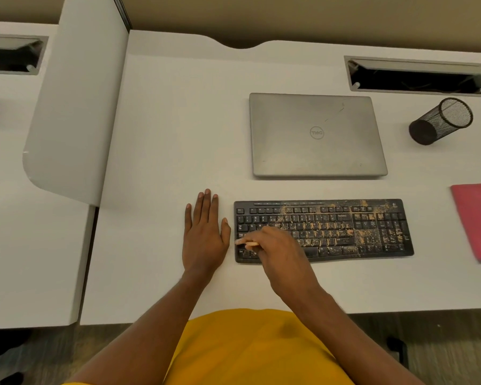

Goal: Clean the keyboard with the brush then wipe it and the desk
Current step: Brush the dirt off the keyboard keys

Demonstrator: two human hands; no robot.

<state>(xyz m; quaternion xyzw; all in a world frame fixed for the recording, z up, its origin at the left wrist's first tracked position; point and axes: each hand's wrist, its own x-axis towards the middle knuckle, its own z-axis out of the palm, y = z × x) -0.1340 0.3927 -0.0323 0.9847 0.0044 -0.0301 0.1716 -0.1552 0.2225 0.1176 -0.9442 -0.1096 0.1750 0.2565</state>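
Note:
A black keyboard point(345, 229) lies on the white desk point(178, 134), its middle and right keys covered in tan dust; the left keys look cleaner. My right hand point(278, 250) is over the keyboard's left end and grips a small brush point(246, 243) with a light wooden handle, its tip on the keys near the left edge. My left hand point(204, 232) lies flat on the desk, fingers straight, just left of the keyboard. A pink cloth point(478, 220) lies at the desk's right edge.
A closed grey laptop point(317, 134) sits behind the keyboard. A black mesh pen cup point(439, 120) lies tipped on its side at the back right. A cable slot point(419, 79) opens along the back. A white divider panel point(75, 107) stands at the left.

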